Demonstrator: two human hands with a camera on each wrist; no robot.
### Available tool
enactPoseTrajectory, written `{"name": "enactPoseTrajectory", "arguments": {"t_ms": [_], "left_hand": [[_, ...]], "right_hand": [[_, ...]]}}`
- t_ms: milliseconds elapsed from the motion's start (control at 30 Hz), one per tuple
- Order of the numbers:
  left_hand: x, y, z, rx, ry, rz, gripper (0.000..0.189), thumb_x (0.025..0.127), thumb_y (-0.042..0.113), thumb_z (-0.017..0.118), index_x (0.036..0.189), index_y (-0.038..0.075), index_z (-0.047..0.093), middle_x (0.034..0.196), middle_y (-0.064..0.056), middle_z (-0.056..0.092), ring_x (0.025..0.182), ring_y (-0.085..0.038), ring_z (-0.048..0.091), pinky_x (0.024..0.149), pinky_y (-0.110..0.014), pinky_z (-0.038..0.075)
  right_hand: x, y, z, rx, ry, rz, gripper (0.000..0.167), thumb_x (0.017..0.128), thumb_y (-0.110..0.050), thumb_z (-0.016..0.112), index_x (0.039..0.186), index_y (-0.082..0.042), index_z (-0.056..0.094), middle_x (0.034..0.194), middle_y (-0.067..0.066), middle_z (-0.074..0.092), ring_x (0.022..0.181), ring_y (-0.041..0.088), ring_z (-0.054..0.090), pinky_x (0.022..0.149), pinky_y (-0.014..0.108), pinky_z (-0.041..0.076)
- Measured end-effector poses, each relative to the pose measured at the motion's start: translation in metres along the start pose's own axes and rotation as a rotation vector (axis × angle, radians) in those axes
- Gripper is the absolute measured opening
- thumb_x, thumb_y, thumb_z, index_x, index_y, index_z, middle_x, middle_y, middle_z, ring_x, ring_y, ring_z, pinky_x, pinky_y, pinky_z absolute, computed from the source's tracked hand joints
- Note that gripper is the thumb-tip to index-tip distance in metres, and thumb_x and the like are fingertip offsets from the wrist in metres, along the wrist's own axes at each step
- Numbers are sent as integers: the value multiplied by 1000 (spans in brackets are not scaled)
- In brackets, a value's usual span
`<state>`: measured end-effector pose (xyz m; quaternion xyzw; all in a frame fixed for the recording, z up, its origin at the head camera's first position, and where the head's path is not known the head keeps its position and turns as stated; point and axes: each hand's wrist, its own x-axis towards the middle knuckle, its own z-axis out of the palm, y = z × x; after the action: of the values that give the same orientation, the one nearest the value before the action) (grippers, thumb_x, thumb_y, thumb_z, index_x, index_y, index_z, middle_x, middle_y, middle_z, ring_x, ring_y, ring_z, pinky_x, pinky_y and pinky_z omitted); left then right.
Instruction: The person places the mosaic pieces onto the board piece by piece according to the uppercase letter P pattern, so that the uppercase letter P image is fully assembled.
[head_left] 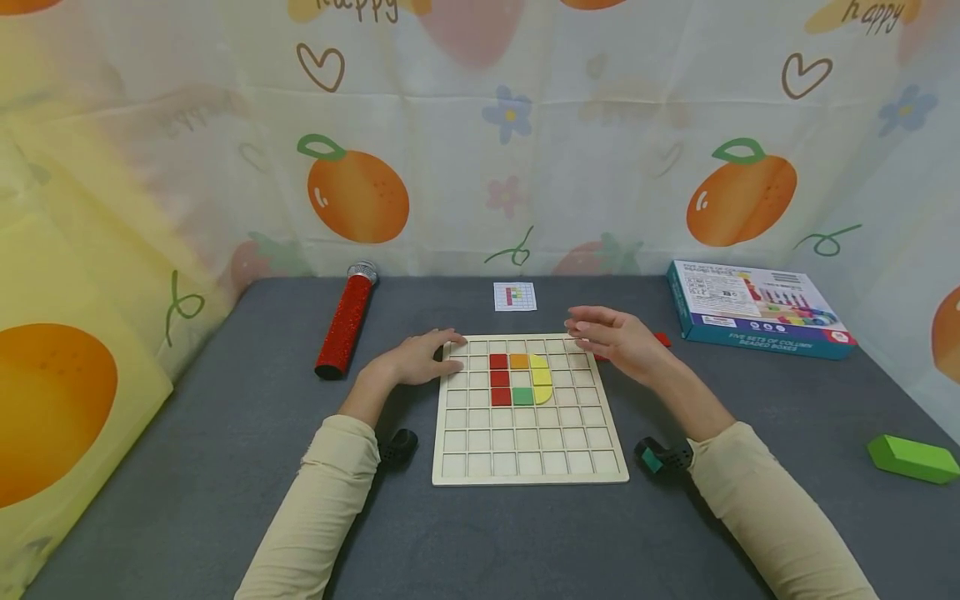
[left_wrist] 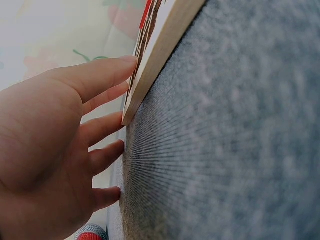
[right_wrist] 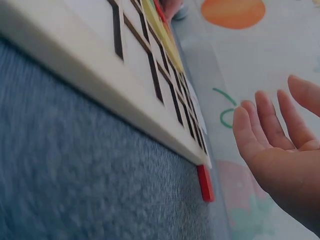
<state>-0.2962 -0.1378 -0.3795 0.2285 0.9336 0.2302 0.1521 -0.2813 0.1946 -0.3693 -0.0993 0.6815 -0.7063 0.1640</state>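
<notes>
A wooden grid board (head_left: 528, 442) lies flat on the table. In its upper middle cells sit red pieces (head_left: 499, 379), an orange piece (head_left: 518, 361), a green piece (head_left: 522, 396) and yellow pieces (head_left: 541, 377), some of these with rounded corners. My left hand (head_left: 416, 357) is at the board's upper left corner, its thumb and fingers spread and touching the edge, as the left wrist view shows. Over the upper right corner hovers my right hand (head_left: 622, 340), fingers extended, holding nothing. Partly hidden behind that hand is a red piece (right_wrist: 205, 184) beside the board's far corner.
Beyond the board lies a small printed pattern card (head_left: 515, 297). A red glittery microphone (head_left: 345, 325) is at the left. A flat toy box (head_left: 761, 308) stands at the back right, and a green block (head_left: 912, 459) lies near the right edge. A patterned curtain (head_left: 510, 183) hangs behind the table.
</notes>
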Motion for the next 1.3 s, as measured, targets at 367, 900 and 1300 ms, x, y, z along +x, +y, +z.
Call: {"name": "enactPoseTrajectory", "arguments": {"t_ms": [367, 900, 1300], "left_hand": [[-1, 2, 0, 6, -7, -11, 49, 96, 28, 58, 140, 11, 45, 150, -18, 32, 139, -38, 20, 108, -56, 21], [-1, 1, 0, -5, -7, -12, 48, 95, 27, 59, 139, 12, 46, 149, -18, 32, 137, -36, 27, 107, -54, 25], [-2, 2, -1, -3, -5, -21, 49, 95, 28, 58, 140, 13, 45, 151, -17, 31, 137, -36, 27, 107, -54, 25]], "right_hand": [[7, 11, -21, -72, 65, -36, 50, 101, -8, 47, 143, 9, 29, 144, 28, 34, 131, 36, 36, 103, 35, 36], [10, 12, -37, -351, 42, 12, 50, 96, -15, 58, 138, 7, 41, 141, 24, 40, 126, 37, 41, 104, 48, 33], [11, 15, -41, -595, -18, -54, 43, 91, 1, 61, 132, 7, 49, 124, 26, 54, 113, 37, 52, 91, 44, 46]]}}
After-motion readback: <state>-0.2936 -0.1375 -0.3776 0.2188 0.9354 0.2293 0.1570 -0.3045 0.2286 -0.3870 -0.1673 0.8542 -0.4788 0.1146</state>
